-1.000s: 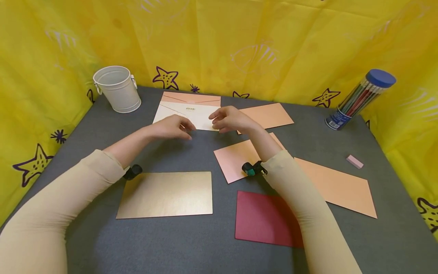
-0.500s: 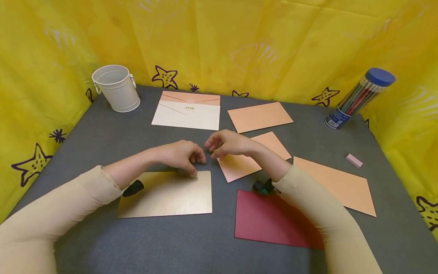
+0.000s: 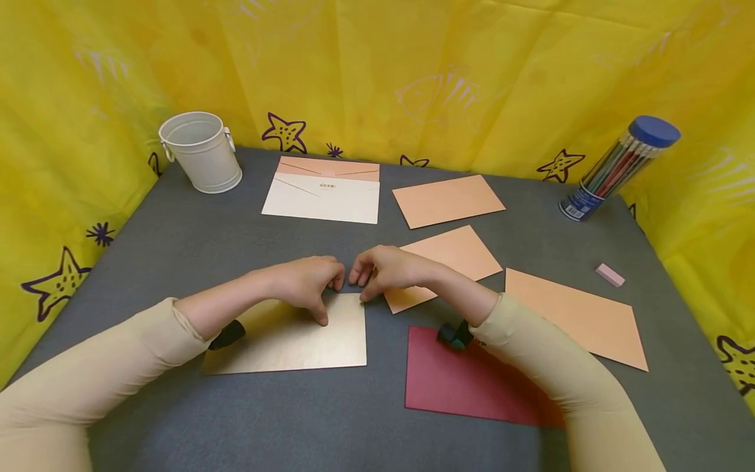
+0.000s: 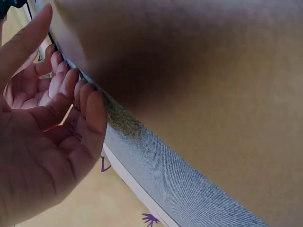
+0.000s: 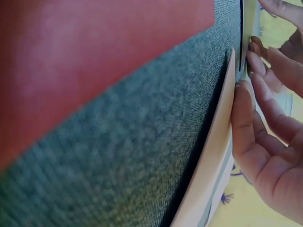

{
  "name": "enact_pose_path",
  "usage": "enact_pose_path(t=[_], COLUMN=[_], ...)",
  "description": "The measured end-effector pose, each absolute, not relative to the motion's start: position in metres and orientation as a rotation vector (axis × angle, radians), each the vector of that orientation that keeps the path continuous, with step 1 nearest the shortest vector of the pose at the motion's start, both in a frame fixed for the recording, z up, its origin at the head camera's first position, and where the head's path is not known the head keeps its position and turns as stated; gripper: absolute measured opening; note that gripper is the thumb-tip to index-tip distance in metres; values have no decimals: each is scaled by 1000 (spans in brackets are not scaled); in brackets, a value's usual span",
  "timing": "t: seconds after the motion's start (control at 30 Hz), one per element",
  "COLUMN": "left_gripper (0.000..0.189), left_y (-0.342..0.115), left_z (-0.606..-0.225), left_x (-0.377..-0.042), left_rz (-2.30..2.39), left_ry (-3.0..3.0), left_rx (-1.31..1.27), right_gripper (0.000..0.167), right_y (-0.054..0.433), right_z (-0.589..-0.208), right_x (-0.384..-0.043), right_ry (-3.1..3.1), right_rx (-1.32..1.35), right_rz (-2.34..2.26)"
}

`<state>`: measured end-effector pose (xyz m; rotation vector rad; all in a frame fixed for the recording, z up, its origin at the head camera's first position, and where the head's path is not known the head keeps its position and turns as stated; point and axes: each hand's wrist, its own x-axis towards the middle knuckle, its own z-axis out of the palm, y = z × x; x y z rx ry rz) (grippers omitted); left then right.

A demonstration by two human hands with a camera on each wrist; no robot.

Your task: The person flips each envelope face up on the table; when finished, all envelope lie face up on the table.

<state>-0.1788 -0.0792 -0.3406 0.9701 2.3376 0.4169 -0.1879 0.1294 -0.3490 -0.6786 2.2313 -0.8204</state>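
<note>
A flat gold envelope (image 3: 339, 344) lies on the grey table, its flap side out of sight. My left hand (image 3: 297, 282) is at its far edge, with the thumb over the gold face and the curled fingertips along the edge in the left wrist view. Beside its far right corner is my right hand (image 3: 395, 269), fingers loosely bent and thumb near the corner. Neither hand visibly grips anything. A peach envelope (image 3: 463, 252) lies partly behind my right wrist. Below my right forearm is a dark red envelope (image 3: 460, 387), partly covered by the sleeve.
Toward the back are a white envelope (image 3: 330, 203) overlapping a peach one, and another peach envelope (image 3: 448, 200). A white bucket (image 3: 203, 160) stands back left. At right are a peach envelope (image 3: 580, 314), a pink eraser (image 3: 610, 275) and a leaning tub of pencils (image 3: 616, 170).
Both hands have come toward the person, from the white envelope at the back to the far edge of the gold envelope. The envelopes themselves show no visible shift.
</note>
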Motion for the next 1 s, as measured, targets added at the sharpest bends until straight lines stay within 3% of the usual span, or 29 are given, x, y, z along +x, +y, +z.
enact_pose_path(t=[0.4,1.0], left_gripper=[45,43], left_y=[-74,-78], left_z=[-344,-336], left_x=[-178,-185], left_rz=[339,501], left_ry=[2392,2336], left_rx=[924,908], right_gripper=[28,8], right_y=[131,133], right_z=[-352,-350], right_x=[-185,-184], right_ry=[2235,2191], right_rx=[-748,-764], right_rz=[-771,-824])
